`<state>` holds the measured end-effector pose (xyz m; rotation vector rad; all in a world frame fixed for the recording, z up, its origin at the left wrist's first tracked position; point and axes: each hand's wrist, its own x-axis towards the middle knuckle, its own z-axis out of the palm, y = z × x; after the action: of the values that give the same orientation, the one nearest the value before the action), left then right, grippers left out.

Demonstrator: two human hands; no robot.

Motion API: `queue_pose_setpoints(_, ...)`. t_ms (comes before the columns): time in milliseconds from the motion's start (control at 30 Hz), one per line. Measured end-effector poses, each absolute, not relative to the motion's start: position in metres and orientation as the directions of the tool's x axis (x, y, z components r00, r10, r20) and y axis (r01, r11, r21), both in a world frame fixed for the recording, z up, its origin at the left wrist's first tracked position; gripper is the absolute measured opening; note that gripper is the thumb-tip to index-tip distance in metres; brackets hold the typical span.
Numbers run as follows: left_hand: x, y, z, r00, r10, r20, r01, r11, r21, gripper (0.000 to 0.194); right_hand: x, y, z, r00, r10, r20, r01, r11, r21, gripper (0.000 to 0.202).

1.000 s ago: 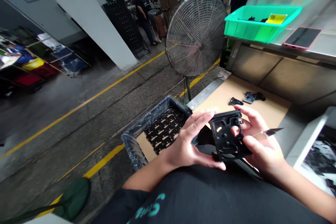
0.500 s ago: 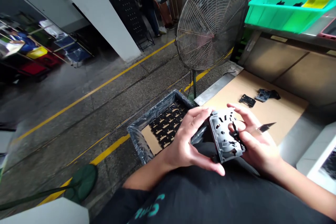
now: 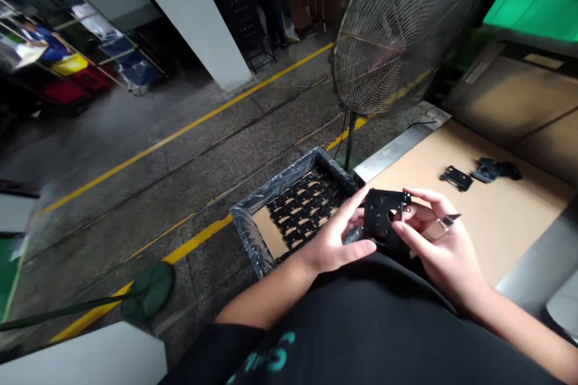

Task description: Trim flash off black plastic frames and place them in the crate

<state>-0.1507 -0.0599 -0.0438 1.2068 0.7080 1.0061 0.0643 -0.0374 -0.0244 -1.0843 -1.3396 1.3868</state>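
Note:
A flat black plastic part [image 3: 378,215] with cut-outs is held up in front of my body. My left hand [image 3: 332,243] grips its left side, fingers behind it and thumb near the lower edge. On the other side my right hand [image 3: 447,249] pinches the right edge between thumb and fingers. A small pointed blade on a ring-like band [image 3: 439,227] sits on a finger of my right hand. More black plastic parts [image 3: 457,178] lie on the brown board [image 3: 415,165] beyond that hand.
Left of the workbench is a crate lined with dark plastic film [image 3: 250,237], holding rows of black parts. A large caged fan [image 3: 383,42] stands behind it. A green bin [image 3: 537,6] sits on the upper right. A person [image 3: 271,0] stands in the background.
The held part has turned from its bright, ribbed face to a darker, flatter one. Both hands have shifted their grip around it. The camera view has swung slightly left.

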Motion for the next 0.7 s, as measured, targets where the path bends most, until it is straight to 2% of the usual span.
queue_pose_setpoints(67,-0.149,-0.067,-0.068,0.361,0.928,-0.091,-0.27,0.198,0.942,0.105,0.053,-0.037,-0.045,-0.245,0.97,0.013,0.106,0.04,-0.994,0.05)
queue_pose_setpoints(133,-0.149,-0.075,-0.098,0.277,0.937,-0.214,-0.275,0.291,0.916,0.099,0.042,-0.036,-0.067,-0.352,0.936,-0.014,0.227,0.071,-0.971,0.04)
queue_pose_setpoints(233,-0.163,-0.083,-0.149,0.216,0.925,-0.313,-0.308,0.369,0.877,0.097,0.026,-0.033,-0.096,-0.45,0.878,-0.165,0.297,-0.027,-0.954,0.039)
queue_pose_setpoints(333,-0.201,-0.089,-0.202,0.068,0.924,-0.376,-0.124,0.382,0.916,0.101,0.012,-0.031,-0.111,-0.421,0.85,-0.318,0.354,-0.169,-0.92,0.046)
queue_pose_setpoints(400,-0.234,-0.092,-0.235,-0.127,0.89,-0.439,0.046,0.447,0.893,0.091,0.007,-0.032,-0.116,-0.396,0.831,-0.391,0.382,-0.238,-0.893,0.046)
queue_pose_setpoints(467,-0.265,-0.097,-0.26,-0.282,0.827,-0.487,0.102,0.53,0.842,0.08,0.005,-0.033,-0.118,-0.41,0.785,-0.464,0.412,-0.294,-0.862,0.046)
queue_pose_setpoints(600,-0.291,-0.099,-0.276,-0.396,0.772,-0.497,0.098,0.574,0.813,0.075,0.006,-0.031,-0.119,-0.436,0.72,-0.539,0.475,-0.324,-0.818,0.049)
queue_pose_setpoints(700,-0.276,-0.086,-0.257,-0.325,0.824,-0.465,0.08,0.514,0.854,0.073,0.001,-0.031,-0.121,-0.379,0.744,-0.551,0.451,-0.372,-0.811,0.05)
